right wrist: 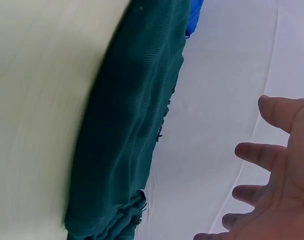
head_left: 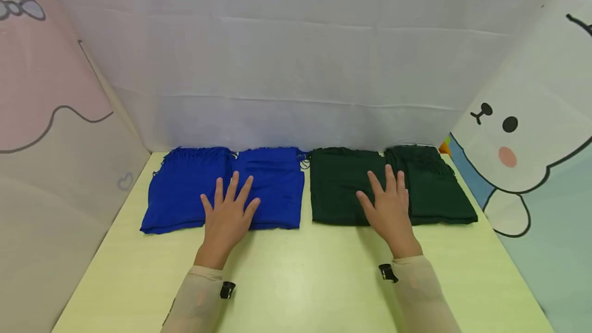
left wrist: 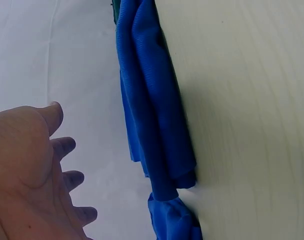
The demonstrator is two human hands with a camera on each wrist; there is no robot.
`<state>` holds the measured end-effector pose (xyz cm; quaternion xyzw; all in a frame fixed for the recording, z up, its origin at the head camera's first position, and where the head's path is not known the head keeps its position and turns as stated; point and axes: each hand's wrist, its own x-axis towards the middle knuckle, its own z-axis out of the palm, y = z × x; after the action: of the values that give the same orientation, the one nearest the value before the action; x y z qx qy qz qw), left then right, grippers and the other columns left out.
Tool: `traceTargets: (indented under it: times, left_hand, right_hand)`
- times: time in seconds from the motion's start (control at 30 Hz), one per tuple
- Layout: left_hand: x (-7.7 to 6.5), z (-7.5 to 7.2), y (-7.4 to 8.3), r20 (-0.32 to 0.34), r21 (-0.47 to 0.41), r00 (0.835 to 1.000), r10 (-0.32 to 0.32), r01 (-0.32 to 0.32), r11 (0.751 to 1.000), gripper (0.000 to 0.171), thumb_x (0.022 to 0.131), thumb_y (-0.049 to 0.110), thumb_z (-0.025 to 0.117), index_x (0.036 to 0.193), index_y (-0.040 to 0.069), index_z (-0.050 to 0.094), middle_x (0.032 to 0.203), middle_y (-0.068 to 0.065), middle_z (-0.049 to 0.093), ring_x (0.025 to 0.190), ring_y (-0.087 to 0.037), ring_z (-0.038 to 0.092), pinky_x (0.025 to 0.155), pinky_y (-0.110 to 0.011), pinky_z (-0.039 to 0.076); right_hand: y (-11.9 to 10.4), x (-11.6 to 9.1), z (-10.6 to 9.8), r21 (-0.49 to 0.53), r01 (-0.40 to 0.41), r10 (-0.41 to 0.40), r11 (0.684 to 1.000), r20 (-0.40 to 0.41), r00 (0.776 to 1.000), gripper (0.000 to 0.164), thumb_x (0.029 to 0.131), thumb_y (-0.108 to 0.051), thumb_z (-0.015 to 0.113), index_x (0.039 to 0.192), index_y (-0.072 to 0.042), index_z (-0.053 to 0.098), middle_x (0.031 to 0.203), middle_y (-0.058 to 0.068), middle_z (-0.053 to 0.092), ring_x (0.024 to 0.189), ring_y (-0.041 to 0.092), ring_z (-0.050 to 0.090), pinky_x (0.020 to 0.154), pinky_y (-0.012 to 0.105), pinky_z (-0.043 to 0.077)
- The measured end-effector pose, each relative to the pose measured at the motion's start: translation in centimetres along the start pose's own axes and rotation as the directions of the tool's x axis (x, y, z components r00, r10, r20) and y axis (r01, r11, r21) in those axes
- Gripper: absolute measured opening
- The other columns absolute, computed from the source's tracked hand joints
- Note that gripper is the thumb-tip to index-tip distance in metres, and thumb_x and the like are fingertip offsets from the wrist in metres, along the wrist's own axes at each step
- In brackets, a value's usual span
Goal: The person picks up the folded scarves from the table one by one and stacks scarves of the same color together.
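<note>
Two folded blue fringed scarves lie side by side, the outer blue scarf (head_left: 178, 199) at the left and the inner blue scarf (head_left: 279, 189) nearer the middle. To their right are two folded dark green fringed scarves, an inner green scarf (head_left: 335, 189) and an outer green scarf (head_left: 439, 199). My left hand (head_left: 227, 222), fingers spread, is over the meeting edges of the blue pair. Over the green pair, my right hand (head_left: 390, 215) is spread the same way. Both wrist views show the hands raised off the cloth, holding nothing.
The scarves lie along the back of a pale yellow table (head_left: 287, 281), against a white cloth wall (head_left: 296, 66). Printed cartoon curtains flank it, a pink and white left curtain (head_left: 60, 194) and a right curtain (head_left: 550, 230). Each sleeve has a small black clip.
</note>
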<state>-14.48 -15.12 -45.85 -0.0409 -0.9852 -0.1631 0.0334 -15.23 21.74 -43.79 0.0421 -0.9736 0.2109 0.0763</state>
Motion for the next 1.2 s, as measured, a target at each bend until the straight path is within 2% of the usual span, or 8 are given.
traceTargets:
  times: [0.27, 0.63, 0.77, 0.9, 1.0, 1.03, 1.1, 1.2]
  left_hand:
    - [-0.4, -0.3, 0.0, -0.001, 0.003, 1.000, -0.007, 0.007, 1.000, 0.064, 0.104, 0.057, 0.035, 0.160, 0.037, 0.012, 0.168, -0.004, 0.003, 0.150, -0.038, -0.013, 0.109, -0.074, -0.012]
    - [-0.6, -0.1, -0.1, -0.005, -0.005, 1.000, -0.004, 0.003, 1.000, 0.063, 0.104, 0.056, 0.036, 0.160, 0.036, 0.015, 0.168, -0.003, 0.001, 0.151, -0.039, -0.012, 0.109, -0.074, -0.009]
    - [-0.6, 0.1, -0.3, -0.017, -0.045, 1.000, 0.010, -0.011, 0.999, 0.062, 0.104, 0.054, 0.038, 0.160, 0.031, 0.021, 0.167, -0.011, 0.004, 0.150, -0.043, -0.006, 0.113, -0.072, -0.001]
    - [-0.6, 0.2, -0.6, 0.008, -0.155, 1.000, -0.021, 0.022, 0.988, 0.063, 0.104, 0.055, 0.036, 0.160, 0.029, 0.022, 0.165, -0.020, 0.003, 0.150, -0.046, -0.001, 0.112, -0.071, 0.016]
    - [-0.6, 0.2, -0.7, 0.056, -0.249, 0.996, -0.063, 0.075, 0.966, 0.065, 0.104, 0.058, 0.034, 0.160, 0.029, 0.021, 0.165, -0.023, 0.002, 0.150, -0.046, 0.004, 0.108, -0.074, 0.022]
    - [-0.5, 0.3, -0.8, 0.072, -0.289, 0.995, -0.073, 0.091, 0.953, 0.065, 0.104, 0.059, 0.032, 0.160, 0.028, 0.021, 0.165, -0.023, 0.004, 0.149, -0.046, 0.006, 0.107, -0.075, 0.022]
    - [-0.5, 0.2, -0.9, 0.095, -0.382, 0.992, -0.084, 0.114, 0.917, 0.066, 0.103, 0.060, 0.031, 0.160, 0.027, 0.023, 0.165, -0.020, 0.011, 0.150, -0.044, 0.010, 0.110, -0.073, 0.020]
    - [-0.4, 0.1, -1.0, 0.126, -0.503, 0.986, -0.106, 0.155, 0.850, 0.068, 0.102, 0.062, 0.031, 0.159, 0.024, 0.027, 0.163, -0.014, 0.021, 0.149, -0.041, 0.016, 0.113, -0.068, 0.020]
  right_hand:
    - [-0.4, 0.1, -0.1, -0.014, 0.005, -0.004, 1.000, 0.022, 1.000, 0.067, 0.103, -0.047, 0.048, 0.157, -0.011, 0.031, 0.165, 0.022, 0.000, 0.148, 0.048, -0.009, 0.109, 0.076, 0.012]
    - [-1.3, 0.1, 0.6, -0.021, 0.023, -0.022, 0.999, 0.063, 0.998, 0.067, 0.103, -0.046, 0.050, 0.157, -0.012, 0.030, 0.164, 0.022, 0.003, 0.148, 0.050, -0.004, 0.110, 0.074, 0.014]
    - [-2.0, 0.2, 1.2, 0.038, 0.011, -0.014, 0.999, 0.096, 0.995, 0.067, 0.103, -0.046, 0.049, 0.158, -0.012, 0.029, 0.164, 0.023, 0.002, 0.147, 0.053, -0.004, 0.110, 0.074, 0.015]
    - [-2.9, 0.3, 2.0, 0.189, -0.022, -0.005, 0.982, 0.139, 0.990, 0.069, 0.104, -0.049, 0.046, 0.158, -0.013, 0.027, 0.164, 0.023, 0.002, 0.146, 0.054, 0.004, 0.109, 0.073, 0.021]
    - [-3.7, 0.5, 2.6, 0.346, -0.067, 0.000, 0.936, 0.190, 0.982, 0.070, 0.103, -0.054, 0.043, 0.158, -0.014, 0.028, 0.162, 0.022, 0.012, 0.143, 0.048, 0.024, 0.107, 0.068, 0.031]
    - [-4.1, 0.5, 2.8, 0.428, -0.099, 0.000, 0.898, 0.225, 0.974, 0.070, 0.103, -0.055, 0.043, 0.158, -0.015, 0.029, 0.160, 0.021, 0.016, 0.140, 0.046, 0.032, 0.106, 0.065, 0.035]
    - [-5.0, 0.7, 3.3, 0.579, -0.176, -0.003, 0.796, 0.295, 0.956, 0.069, 0.103, -0.055, 0.044, 0.157, -0.015, 0.030, 0.157, 0.018, 0.022, 0.135, 0.043, 0.041, 0.103, 0.058, 0.043]
    - [-6.3, 0.9, 4.1, 0.724, -0.314, 0.005, 0.615, 0.395, 0.919, 0.065, 0.102, -0.053, 0.047, 0.154, -0.016, 0.034, 0.153, 0.012, 0.032, 0.130, 0.038, 0.047, 0.096, 0.046, 0.053]
